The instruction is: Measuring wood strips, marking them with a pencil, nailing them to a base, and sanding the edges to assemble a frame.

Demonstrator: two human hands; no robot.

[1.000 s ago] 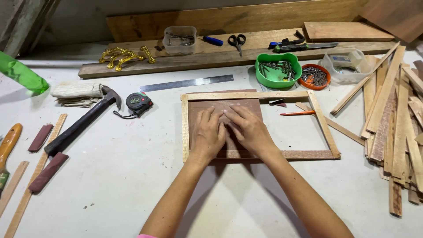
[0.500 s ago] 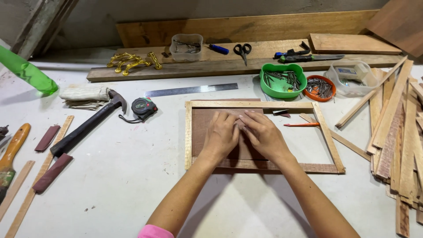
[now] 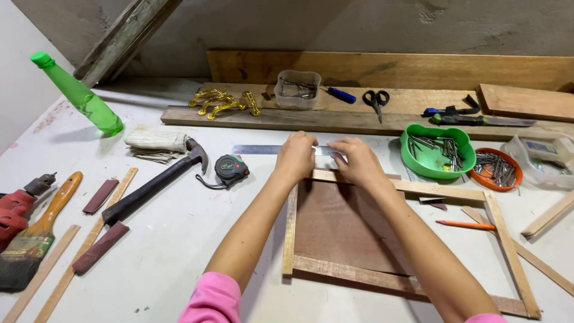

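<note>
Bare tabletop (image 3: 179,251) betw. hammer (image 3: 152,188), frame (image 3: 290,230)

The left hand (image 3: 296,157) and right hand (image 3: 357,160) cover the middle of the steel ruler (image 3: 257,149) and the far rail of the wooden frame (image 3: 507,242). The paintbrush (image 3: 36,236) bristles and red drill (image 3: 15,209) run off the left edge.

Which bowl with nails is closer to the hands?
The green bowl. It sits just to the right of the right hand, while the orange bowl lies farther out, beyond the green one.
</note>
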